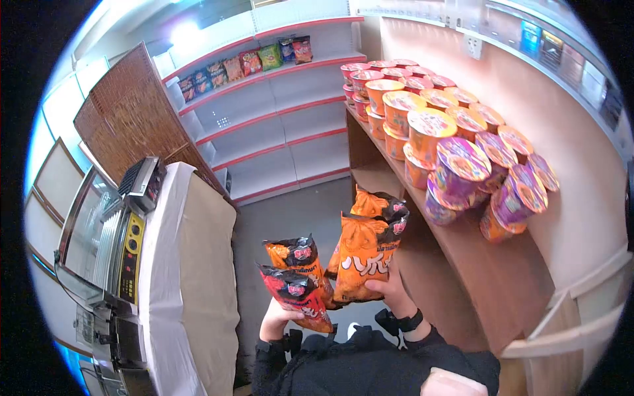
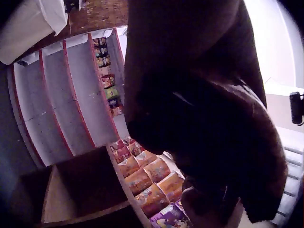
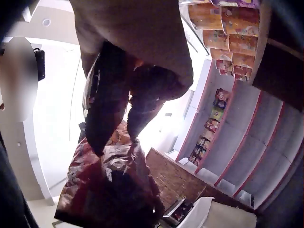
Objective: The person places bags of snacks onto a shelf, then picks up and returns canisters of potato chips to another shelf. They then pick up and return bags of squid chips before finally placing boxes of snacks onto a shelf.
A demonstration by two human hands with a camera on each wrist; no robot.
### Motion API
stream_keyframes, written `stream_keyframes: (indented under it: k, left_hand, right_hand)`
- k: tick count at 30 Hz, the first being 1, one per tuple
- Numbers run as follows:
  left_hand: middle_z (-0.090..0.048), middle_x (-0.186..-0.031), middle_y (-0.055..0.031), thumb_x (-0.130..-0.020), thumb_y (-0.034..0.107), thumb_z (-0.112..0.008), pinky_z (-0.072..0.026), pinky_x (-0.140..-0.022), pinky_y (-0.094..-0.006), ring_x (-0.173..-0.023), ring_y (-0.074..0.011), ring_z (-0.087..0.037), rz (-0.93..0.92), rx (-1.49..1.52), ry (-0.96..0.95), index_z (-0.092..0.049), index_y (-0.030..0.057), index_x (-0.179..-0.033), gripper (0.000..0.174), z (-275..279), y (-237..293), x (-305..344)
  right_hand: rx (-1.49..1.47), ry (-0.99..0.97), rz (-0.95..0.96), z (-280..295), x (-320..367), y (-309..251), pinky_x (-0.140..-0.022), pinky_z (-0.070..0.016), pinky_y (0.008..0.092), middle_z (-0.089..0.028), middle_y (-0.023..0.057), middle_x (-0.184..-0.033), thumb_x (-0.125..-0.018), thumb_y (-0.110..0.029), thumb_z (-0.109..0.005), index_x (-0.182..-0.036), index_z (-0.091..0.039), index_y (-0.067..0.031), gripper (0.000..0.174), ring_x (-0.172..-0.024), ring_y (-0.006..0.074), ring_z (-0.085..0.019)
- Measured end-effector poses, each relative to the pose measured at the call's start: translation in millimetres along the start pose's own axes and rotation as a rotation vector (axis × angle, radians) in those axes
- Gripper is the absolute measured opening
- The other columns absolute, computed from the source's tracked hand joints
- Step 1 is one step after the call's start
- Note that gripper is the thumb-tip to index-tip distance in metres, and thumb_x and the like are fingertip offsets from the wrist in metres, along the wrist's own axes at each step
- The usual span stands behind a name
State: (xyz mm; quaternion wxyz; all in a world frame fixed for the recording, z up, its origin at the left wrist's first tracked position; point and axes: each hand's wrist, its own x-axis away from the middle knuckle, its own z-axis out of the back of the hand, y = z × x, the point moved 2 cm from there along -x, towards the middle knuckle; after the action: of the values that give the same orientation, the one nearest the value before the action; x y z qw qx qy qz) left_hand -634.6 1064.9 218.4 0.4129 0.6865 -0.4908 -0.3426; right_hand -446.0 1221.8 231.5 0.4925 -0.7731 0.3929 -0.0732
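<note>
In the head view the left hand (image 1: 279,318) grips a red and black snack bag (image 1: 300,297), with an orange and black bag (image 1: 290,254) behind it. The right hand (image 1: 394,290) holds an orange bag (image 1: 360,264), its thumb across the lower front; another orange bag (image 1: 373,203) stands behind that one. Both groups of bags are upright, side by side in front of the body. Dark shapes of hand and bags fill much of the left wrist view; in the right wrist view crinkled bags (image 3: 114,175) lie below the hand (image 3: 137,47).
Ahead stands a white shelf unit (image 1: 257,135) with red edges and a row of snack bags (image 1: 251,63) on an upper shelf. Stacked cup noodles (image 1: 429,132) occupy the brown table (image 1: 462,257) at right. At left are a cloth-covered table (image 1: 205,284) and a glass-fronted appliance (image 1: 96,231).
</note>
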Motion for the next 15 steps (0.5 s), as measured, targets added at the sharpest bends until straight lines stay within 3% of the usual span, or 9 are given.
stream_keyframes:
  k: [5,10,11,15]
  left_hand:
    - [-0.052,-0.122,-0.0111,-0.046,0.009,-0.079,-0.0382,-0.098,-0.0417,-0.113,-0.0277,-0.05,0.123,0.042,0.0,-0.04,0.0006,-0.128,0.091,21.0,-13.8,-54.4]
    - [-0.053,-0.122,-0.0109,-0.046,0.012,-0.08,-0.0393,-0.097,-0.0405,-0.112,-0.027,-0.052,0.225,0.011,0.011,-0.04,0.0002,-0.127,0.091,48.9,-17.7,-113.0]
    - [-0.055,-0.119,-0.0109,-0.051,0.006,-0.076,-0.0407,-0.096,-0.0377,-0.109,-0.024,-0.054,0.19,0.043,-0.033,-0.042,0.0004,-0.125,0.081,56.8,-18.2,-129.4]
    - [-0.054,-0.12,-0.0111,-0.054,0.007,-0.076,-0.0394,-0.097,-0.0378,-0.111,-0.0246,-0.053,0.215,0.095,-0.074,-0.04,0.0006,-0.127,0.083,81.3,-15.2,-191.2]
  right_hand:
    - [0.034,0.112,0.012,23.0,-53.2,15.9,-0.1,-0.034,0.035,-0.044,0.009,-0.127,-0.064,-0.006,-0.07,-0.134,-0.026,-0.0055,0.082,-0.118,0.0204,-0.044]
    - [0.012,0.212,-0.037,37.8,-99.3,30.7,-0.098,-0.0349,0.0344,-0.045,0.0094,-0.124,-0.064,-0.009,-0.07,-0.132,-0.027,-0.0047,0.081,-0.115,0.0208,-0.046]
    - [0.029,0.236,-0.04,40.9,-111.0,35.6,-0.098,-0.0352,0.0341,-0.046,0.0096,-0.123,-0.063,-0.01,-0.069,-0.131,-0.028,-0.0043,0.08,-0.114,0.0209,-0.046]
    - [0.091,0.278,-0.005,50.1,-168.0,48.1,-0.097,-0.0358,0.0339,-0.048,0.0103,-0.12,-0.063,-0.013,-0.07,-0.129,-0.03,-0.0034,0.077,-0.112,0.0212,-0.048]
